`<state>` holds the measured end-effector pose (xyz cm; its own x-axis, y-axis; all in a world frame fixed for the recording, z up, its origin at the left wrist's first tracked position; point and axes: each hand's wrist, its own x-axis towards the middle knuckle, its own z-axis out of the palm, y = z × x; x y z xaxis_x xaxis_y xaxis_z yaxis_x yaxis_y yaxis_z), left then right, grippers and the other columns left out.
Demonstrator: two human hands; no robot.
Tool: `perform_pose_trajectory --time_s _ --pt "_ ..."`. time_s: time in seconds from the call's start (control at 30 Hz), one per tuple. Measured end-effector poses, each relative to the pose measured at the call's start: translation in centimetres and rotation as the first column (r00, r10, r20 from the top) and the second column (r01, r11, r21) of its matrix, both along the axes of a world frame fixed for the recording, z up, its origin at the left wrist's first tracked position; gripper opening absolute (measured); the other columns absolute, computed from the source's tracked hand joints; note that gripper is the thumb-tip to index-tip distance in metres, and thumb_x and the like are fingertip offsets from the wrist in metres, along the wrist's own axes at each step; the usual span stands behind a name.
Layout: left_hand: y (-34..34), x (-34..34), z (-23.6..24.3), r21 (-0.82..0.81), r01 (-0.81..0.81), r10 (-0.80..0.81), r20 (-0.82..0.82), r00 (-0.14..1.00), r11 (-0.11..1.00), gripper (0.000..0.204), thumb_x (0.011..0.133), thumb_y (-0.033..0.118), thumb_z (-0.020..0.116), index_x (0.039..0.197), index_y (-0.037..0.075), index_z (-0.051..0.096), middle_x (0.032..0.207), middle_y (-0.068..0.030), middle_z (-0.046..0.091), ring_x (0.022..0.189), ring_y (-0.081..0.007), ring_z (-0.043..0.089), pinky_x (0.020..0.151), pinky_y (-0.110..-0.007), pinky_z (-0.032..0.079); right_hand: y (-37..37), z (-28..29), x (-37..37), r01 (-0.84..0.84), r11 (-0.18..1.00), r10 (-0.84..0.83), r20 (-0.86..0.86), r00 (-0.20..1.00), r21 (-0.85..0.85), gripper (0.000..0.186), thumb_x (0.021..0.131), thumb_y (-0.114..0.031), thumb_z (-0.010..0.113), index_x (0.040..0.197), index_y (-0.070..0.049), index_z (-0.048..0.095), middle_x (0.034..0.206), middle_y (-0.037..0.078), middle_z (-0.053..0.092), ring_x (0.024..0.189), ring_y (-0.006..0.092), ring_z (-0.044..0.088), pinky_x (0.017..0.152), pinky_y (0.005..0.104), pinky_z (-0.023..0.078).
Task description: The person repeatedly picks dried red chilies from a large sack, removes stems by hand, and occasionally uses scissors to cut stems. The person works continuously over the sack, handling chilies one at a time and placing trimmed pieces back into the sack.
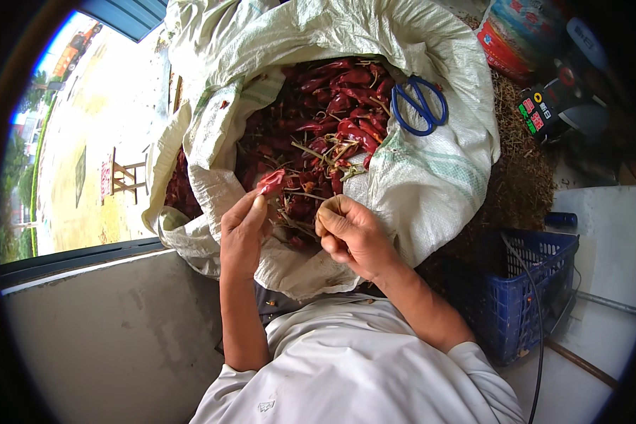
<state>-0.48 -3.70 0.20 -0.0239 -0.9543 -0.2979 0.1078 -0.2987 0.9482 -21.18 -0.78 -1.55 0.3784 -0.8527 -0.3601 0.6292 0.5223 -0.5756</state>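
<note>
My left hand point(242, 230) pinches a dried red chili pepper point(271, 182) between thumb and fingers. Beside it, my right hand point(355, 232) is closed with its fingertips on a thin, pale stem point(305, 194) that runs toward the pepper. Whether the stem is still joined to the pepper I cannot tell. Both hands are over the near side of a large white woven sack point(442, 187), its mouth rolled back. Inside lie many dried red chilies point(339, 102) with straw-coloured stems. Blue-handled scissors point(422, 106) rest on the sack's right rim, their blades hidden.
A dark blue plastic crate point(512, 307) stands at the right, with a black cable point(539, 318) across it. Behind are a red and blue printed bag point(516, 42) and a black machine point(569, 106). Loose stems point(523, 134) litter the floor. A low wall point(113, 325) borders the left.
</note>
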Motion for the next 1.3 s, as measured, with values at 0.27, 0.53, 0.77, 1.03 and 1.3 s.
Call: perform_pose_trajectory --time_s 0.27,0.53,0.77,1.03,1.3 --pt "2.2 0.1 0.0 0.105 0.076 -0.035 -0.344 0.938 0.992 0.032 0.103 0.024 0.054 0.107 -0.005 0.068 0.091 -0.0082 0.068 0.067 -0.0112 0.053 0.056 -0.024 0.038 -0.8 0.9 1.1 -0.066 0.877 -0.253 -0.575 0.778 -0.475 0.029 0.096 -0.023 0.068 0.112 0.0 0.062 0.085 0.006 0.066 0.071 0.0138 0.06 0.063 0.0279 0.049" --pt "3.2 -1.6 0.7 -0.102 0.179 -0.157 0.193 0.969 0.979 0.037 0.098 0.015 0.064 0.131 0.0 0.056 0.114 -0.0073 0.066 0.104 -0.0147 0.059 0.089 -0.03 0.048 -1.2 1.5 1.2 -0.267 0.663 -0.518 -0.686 0.511 -0.7 0.019 0.094 -0.022 0.066 0.092 -0.003 0.064 0.081 0.013 0.064 0.073 0.0356 0.064 0.062 0.043 0.051" --pt "3.1 -1.6 1.4 -0.189 0.507 -0.245 0.703 0.668 0.841 0.023 0.085 0.001 0.068 0.107 0.002 0.064 0.085 -0.0153 0.064 0.075 -0.0342 0.06 0.069 -0.036 0.049 -0.7 1.4 0.2 -0.528 0.536 -0.594 -0.739 0.319 -0.659 0.024 0.094 -0.023 0.065 0.079 -0.006 0.057 0.068 0.011 0.055 0.061 0.033 0.06 0.052 0.0431 0.047" --pt "3.0 -1.5 1.9 -0.243 0.663 -0.324 0.722 0.611 0.708 0.017 0.082 0.006 0.069 0.086 0.001 0.053 0.072 -0.0123 0.053 0.067 -0.0334 0.055 0.061 -0.039 0.045 -2.9 4.3 -2.2 -0.72 0.368 -0.435 -0.793 0.426 -0.589 0.033 0.093 -0.03 0.064 0.07 -0.008 0.058 0.066 0.013 0.058 0.059 0.0342 0.062 0.053 0.0435 0.048" --pt "3.0 -0.9 1.0 -0.313 0.67 -0.468 0.52 0.714 0.674 0.008 0.085 0.005 0.064 0.088 0.001 0.059 0.073 -0.0109 0.056 0.065 -0.0303 0.054 0.06 -0.036 0.045 -2.8 3.6 -2.2 -0.572 0.501 -0.13 -0.71 0.692 -0.649 0.031 0.094 -0.022 0.06 0.071 -0.001 0.057 0.064 0.019 0.056 0.061 0.0372 0.06 0.056 0.0442 0.045"
